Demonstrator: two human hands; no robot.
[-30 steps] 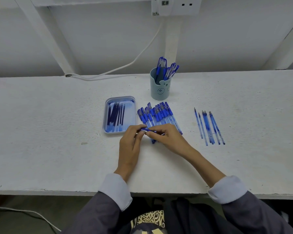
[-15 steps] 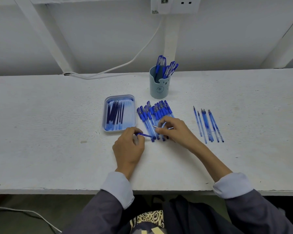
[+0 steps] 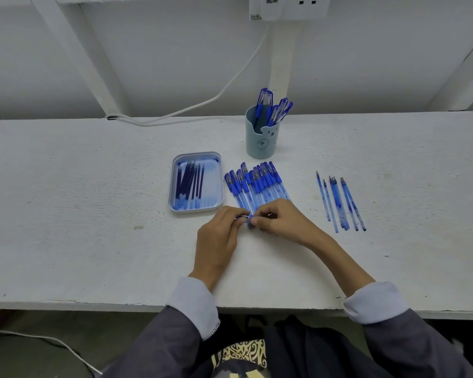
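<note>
Head view, looking down at a white surface [image 3: 79, 214]. At the near middle of it, the left hand [image 3: 219, 237] and the right hand [image 3: 280, 221] are brought together, fingertips meeting. Both pinch a blue pen [image 3: 248, 222] between them, just above the surface. Only a short blue stretch of the pen shows; the curled fingers hide the rest, so which end each hand holds cannot be told.

Just beyond the hands lies a row of blue pens [image 3: 257, 184], packed side by side, their caps pointing away from the person. The near ends of the row reach under the fingers of the right hand.

Left of the row, close beside it, sits a pale blue tray [image 3: 195, 210] with rounded corners. It holds several dark blue refills [image 3: 189, 184] lying lengthwise.

Farther back, behind the row, a light blue cup [image 3: 260, 140] with a simple face drawn on it stands upright. A few capped pens [image 3: 271, 107] lean inside it.

To the right, well apart from the hands, a small group of thin refills [image 3: 339, 203] lies on the surface, tips pointing away.

A white cable [image 3: 202, 105] runs along the far wall up to a socket [image 3: 290, 6] at the top. Grey sleeves with pale cuffs [image 3: 191, 304] cover the person's forearms at the near edge.
</note>
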